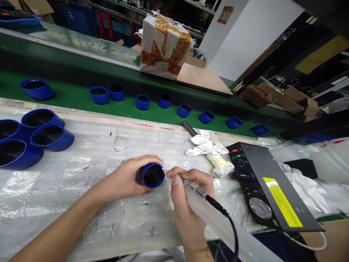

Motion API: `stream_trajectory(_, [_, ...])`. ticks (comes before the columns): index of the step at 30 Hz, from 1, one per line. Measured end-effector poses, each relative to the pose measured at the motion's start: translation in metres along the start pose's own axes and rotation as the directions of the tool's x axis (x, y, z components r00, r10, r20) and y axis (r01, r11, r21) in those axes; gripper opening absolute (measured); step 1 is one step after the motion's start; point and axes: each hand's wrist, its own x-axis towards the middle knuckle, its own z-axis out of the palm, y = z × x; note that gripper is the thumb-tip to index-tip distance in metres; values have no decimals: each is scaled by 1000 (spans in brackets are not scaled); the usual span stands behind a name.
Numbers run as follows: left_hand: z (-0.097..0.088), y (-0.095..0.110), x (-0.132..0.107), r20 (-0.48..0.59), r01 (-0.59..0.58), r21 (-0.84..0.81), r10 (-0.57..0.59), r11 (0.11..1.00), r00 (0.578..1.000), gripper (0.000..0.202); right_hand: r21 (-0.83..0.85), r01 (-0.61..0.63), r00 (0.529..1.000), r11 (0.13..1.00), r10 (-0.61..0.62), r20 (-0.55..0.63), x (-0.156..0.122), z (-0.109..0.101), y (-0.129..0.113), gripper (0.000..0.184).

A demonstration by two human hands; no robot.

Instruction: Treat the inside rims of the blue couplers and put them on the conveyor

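My left hand [128, 178] is wrapped around a small blue cup-shaped part [152, 175], its open mouth facing right. My right hand [185, 193] grips a clear syringe-like dispenser [207, 207] like a pen, with its tip held at the rim of the blue part. A black cable [230, 225] runs from the back of the dispenser. Both hands hover just above the plastic-covered worktable [89, 174].
A black control box [269, 189] with a yellow label, knob and gauge sits to the right. Crumpled white cloths [209, 147] lie beside it. Several blue cups [40, 134] are grouped at the left. More blue cups [163, 102] line the green conveyor [81, 98]. A taped box [165, 45] stands behind.
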Motion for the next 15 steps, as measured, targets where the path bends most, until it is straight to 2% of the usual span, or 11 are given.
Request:
stream_trajectory(6, [3, -4, 0, -5, 64, -26, -65, 998, 998, 53, 3, 7, 1000, 1000, -7, -12, -2, -3, -1, 16])
stream_trajectory(10, [-1, 10, -3, -37, 97, 71, -95, 993, 995, 55, -40, -35, 997, 999, 32, -66, -3, -2, -10, 11])
stream_trajectory(12, [-19, 23, -4, -153, 96, 151, -72, 984, 986, 57, -38, -56, 988, 998, 50, -146, -4, -1, -16, 16])
stream_trajectory(13, [-35, 30, -5, -241, 103, 200, -53, 974, 969, 57, -24, -52, 982, 998, 47, -185, -4, -1, -19, 18])
stream_trajectory(15, [-77, 42, -4, -451, 166, 326, -1, 931, 893, 59, 7, -44, 970, 999, 44, -238, -4, -3, -23, 20])
